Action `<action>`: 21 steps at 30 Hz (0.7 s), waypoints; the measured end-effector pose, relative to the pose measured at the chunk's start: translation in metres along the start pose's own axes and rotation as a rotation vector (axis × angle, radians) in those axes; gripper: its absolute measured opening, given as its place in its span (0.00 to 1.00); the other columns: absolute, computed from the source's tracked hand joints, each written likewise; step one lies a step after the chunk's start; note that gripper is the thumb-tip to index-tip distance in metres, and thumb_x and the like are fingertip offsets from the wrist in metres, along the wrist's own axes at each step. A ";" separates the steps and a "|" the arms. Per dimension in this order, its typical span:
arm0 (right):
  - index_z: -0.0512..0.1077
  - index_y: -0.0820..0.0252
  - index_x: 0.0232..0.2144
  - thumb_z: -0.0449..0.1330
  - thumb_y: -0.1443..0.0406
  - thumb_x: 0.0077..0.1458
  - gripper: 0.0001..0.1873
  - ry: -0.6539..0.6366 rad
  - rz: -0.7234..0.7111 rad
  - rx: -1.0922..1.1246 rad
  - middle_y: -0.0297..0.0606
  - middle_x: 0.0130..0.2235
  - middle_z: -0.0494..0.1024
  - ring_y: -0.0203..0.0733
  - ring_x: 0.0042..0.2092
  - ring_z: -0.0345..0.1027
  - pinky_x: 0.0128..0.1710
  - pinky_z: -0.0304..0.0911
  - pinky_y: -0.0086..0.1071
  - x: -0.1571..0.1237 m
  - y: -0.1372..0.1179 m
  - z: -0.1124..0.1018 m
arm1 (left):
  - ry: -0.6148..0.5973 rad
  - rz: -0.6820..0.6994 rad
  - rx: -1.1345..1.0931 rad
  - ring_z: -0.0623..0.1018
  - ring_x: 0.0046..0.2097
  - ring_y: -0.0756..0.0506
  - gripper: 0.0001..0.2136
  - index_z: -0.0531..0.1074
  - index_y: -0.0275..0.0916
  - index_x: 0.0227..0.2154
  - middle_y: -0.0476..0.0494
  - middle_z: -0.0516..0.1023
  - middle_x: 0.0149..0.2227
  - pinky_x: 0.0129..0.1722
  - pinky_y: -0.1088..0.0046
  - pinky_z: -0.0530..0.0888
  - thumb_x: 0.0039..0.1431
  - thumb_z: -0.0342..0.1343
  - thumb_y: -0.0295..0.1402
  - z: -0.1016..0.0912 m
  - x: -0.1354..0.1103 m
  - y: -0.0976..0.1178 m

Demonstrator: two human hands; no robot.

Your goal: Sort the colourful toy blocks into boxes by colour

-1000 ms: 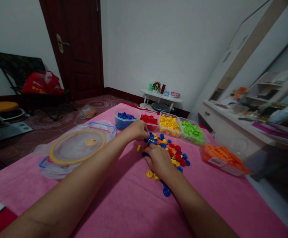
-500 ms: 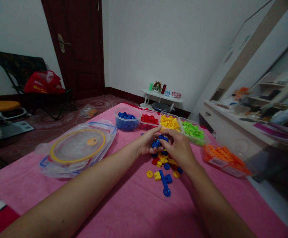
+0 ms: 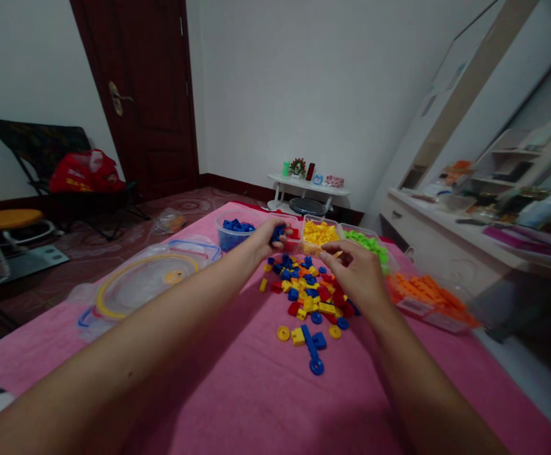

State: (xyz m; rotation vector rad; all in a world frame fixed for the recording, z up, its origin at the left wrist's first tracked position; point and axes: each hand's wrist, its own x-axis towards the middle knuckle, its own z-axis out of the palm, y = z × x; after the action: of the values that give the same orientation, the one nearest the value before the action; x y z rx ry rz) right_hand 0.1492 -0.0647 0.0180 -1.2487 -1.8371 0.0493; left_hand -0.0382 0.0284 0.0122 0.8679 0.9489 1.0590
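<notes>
My left hand (image 3: 266,240) is closed round a cluster of blue toy bricks (image 3: 278,234), raised in front of the red-brick box and just right of the round tub of blue bricks (image 3: 234,236). My right hand (image 3: 357,268) is over the right side of the loose pile, with thumb and fingers pinching a small orange-yellow piece (image 3: 337,254). Beneath both hands spreads a mixed pile of yellow, blue and red bricks (image 3: 308,291). Nearer me lie a blue bar-shaped piece (image 3: 309,344) and yellow and blue wheels.
Behind the pile stand boxes of red bricks (image 3: 292,234), yellow bricks (image 3: 320,234) and green bricks (image 3: 368,242). An orange-brick box (image 3: 429,300) sits at the right edge. Stacked clear lids (image 3: 147,284) lie left on the pink cloth (image 3: 237,379).
My hands have moved apart. The left has gone left and up toward the blue tub with blue bricks; the right has shifted slightly right, uncovering the pile.
</notes>
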 end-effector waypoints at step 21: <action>0.74 0.60 0.21 0.58 0.63 0.48 0.09 -0.695 0.102 -0.199 0.34 0.21 0.74 0.35 0.23 0.65 0.23 0.54 0.27 -0.009 -0.010 -0.015 | 0.107 0.521 1.506 0.75 0.37 0.45 0.12 0.79 0.37 0.34 0.41 0.78 0.33 0.38 0.74 0.68 0.48 0.55 0.33 0.003 -0.010 0.002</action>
State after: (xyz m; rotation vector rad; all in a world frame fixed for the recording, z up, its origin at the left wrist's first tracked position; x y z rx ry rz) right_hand 0.1526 -0.0826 0.0259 -1.5957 -2.4055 0.4099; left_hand -0.0381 0.0189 0.0176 2.3923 1.6582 0.6553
